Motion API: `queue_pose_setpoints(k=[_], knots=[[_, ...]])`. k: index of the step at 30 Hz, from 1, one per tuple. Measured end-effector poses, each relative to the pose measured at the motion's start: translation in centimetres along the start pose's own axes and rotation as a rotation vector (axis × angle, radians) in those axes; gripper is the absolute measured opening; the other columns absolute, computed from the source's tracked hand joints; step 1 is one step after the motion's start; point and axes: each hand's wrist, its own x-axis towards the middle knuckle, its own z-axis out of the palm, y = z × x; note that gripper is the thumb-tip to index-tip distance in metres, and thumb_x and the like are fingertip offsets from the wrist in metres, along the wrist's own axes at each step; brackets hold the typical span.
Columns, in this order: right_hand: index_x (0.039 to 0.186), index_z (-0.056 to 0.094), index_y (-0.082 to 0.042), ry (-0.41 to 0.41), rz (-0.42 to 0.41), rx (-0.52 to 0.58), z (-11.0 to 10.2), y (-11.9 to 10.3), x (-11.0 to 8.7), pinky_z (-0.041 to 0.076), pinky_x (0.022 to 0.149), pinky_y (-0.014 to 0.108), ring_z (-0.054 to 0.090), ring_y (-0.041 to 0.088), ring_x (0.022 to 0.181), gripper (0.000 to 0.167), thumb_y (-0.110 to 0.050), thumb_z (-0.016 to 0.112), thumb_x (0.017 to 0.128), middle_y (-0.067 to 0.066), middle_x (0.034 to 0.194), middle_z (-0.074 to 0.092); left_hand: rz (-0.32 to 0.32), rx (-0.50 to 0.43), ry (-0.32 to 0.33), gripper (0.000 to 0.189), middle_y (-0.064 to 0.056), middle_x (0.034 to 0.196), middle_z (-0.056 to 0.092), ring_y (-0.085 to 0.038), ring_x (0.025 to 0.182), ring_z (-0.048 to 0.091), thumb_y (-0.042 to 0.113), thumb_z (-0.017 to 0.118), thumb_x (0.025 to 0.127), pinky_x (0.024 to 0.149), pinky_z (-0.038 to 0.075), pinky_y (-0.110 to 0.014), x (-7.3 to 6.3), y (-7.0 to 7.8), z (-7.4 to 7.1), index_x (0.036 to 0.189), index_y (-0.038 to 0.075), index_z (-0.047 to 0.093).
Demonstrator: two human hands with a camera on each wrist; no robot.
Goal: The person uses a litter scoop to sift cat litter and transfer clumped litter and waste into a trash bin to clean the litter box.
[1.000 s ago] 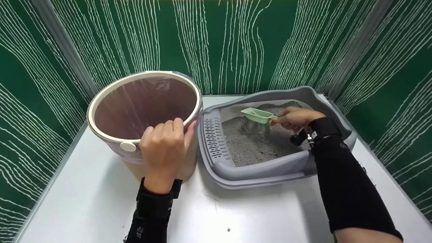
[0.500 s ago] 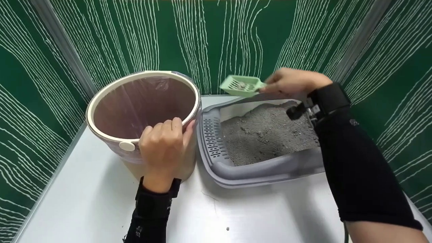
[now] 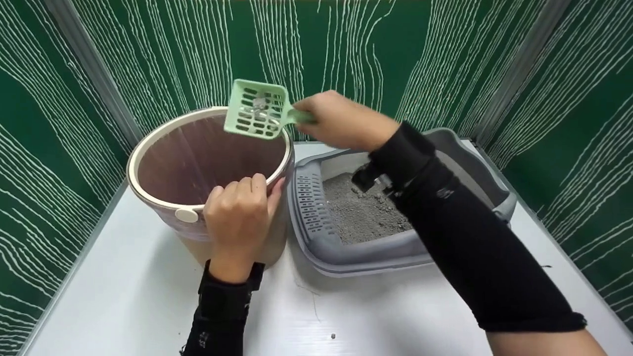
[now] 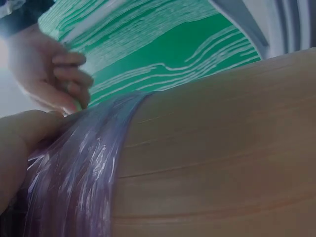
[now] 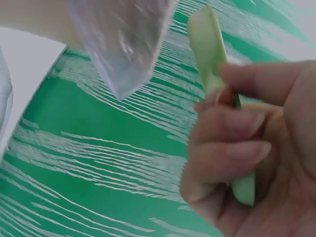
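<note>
My right hand grips the handle of a green slotted litter scoop, fingers curled round it in the right wrist view. A few pale clumps lie in the scoop, which hangs above the far right rim of a lined trash can. My left hand holds the can's near right rim, fingers over the edge and thumb along the outside. The clear purplish bag liner folds down over the can's outside in the left wrist view.
To the can's right stands a grey litter box with grey litter in it, partly hidden by my right arm. A small crumb lies on the white table. Green walls with white lines rise behind and at both sides.
My right hand has lifted the scoop out of the litter and carried it left over the can's rim. The left hand keeps its hold on the rim.
</note>
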Motion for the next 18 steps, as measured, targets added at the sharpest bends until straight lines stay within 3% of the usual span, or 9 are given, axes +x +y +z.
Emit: queue_pose_setpoints(k=[2, 4, 8, 11, 14, 18], knots=[[0.128, 0.072, -0.006, 0.068, -0.06, -0.109, 1.3, -1.0, 0.1, 0.056, 0.071, 0.03, 0.063, 0.016, 0.075, 0.024, -0.015, 0.06, 0.109, 0.007, 0.097, 0.072, 0.0, 0.005, -0.002, 0.044, -0.01, 0.057, 0.054, -0.03, 0.047, 0.054, 0.032, 0.079, 0.098, 0.049, 0.037, -0.04, 0.0, 0.1, 0.0, 0.071, 0.004, 0.057], [0.128, 0.073, -0.006, 0.149, -0.137, -0.258, 2.4, -1.7, 0.1, 0.058, 0.073, 0.034, 0.068, 0.021, 0.079, 0.024, -0.011, 0.062, 0.108, 0.011, 0.104, 0.075, -0.001, 0.003, -0.002, 0.043, -0.01, 0.057, 0.055, -0.03, 0.047, 0.054, 0.03, 0.08, 0.096, 0.049, 0.037, -0.04, 0.0, 0.2, 0.1, 0.071, 0.004, 0.058], [0.125, 0.073, -0.007, 0.294, -0.28, -0.619, 4.3, -2.4, 0.2, 0.057, 0.063, 0.038, 0.064, 0.025, 0.073, 0.028, 0.001, 0.062, 0.101, 0.012, 0.098, 0.07, 0.004, 0.011, -0.004, 0.04, -0.01, 0.058, 0.056, -0.03, 0.049, 0.056, 0.029, 0.084, 0.092, 0.05, 0.038, -0.04, 0.0, 0.3, 0.2, 0.073, 0.003, 0.061], [0.121, 0.068, -0.005, 0.357, -0.342, -0.813, 4.9, -2.6, 0.3, 0.055, 0.058, 0.039, 0.06, 0.027, 0.071, 0.028, 0.006, 0.06, 0.097, 0.012, 0.095, 0.065, 0.006, 0.015, -0.002, 0.037, -0.011, 0.059, 0.058, -0.031, 0.05, 0.058, 0.028, 0.085, 0.091, 0.05, 0.039, -0.04, 0.0, 0.2, 0.2, 0.074, 0.003, 0.063], [0.124, 0.067, -0.005, 0.365, -0.341, -0.85, 4.9, -2.6, 0.2, 0.055, 0.058, 0.038, 0.061, 0.027, 0.073, 0.03, 0.006, 0.06, 0.097, 0.012, 0.097, 0.065, 0.003, 0.013, -0.001, 0.037, -0.011, 0.059, 0.058, -0.03, 0.049, 0.058, 0.028, 0.084, 0.092, 0.05, 0.038, -0.04, -0.1, 0.1, 0.2, 0.074, 0.003, 0.064], [0.128, 0.068, -0.002, 0.368, -0.283, -0.666, 4.2, -2.3, -0.3, 0.053, 0.056, 0.036, 0.06, 0.024, 0.068, 0.024, -0.005, 0.059, 0.107, 0.013, 0.098, 0.07, -0.001, 0.013, -0.01, 0.043, -0.01, 0.057, 0.055, -0.03, 0.048, 0.055, 0.032, 0.079, 0.097, 0.049, 0.037, -0.04, -0.1, -0.2, 0.1, 0.072, 0.004, 0.06]])
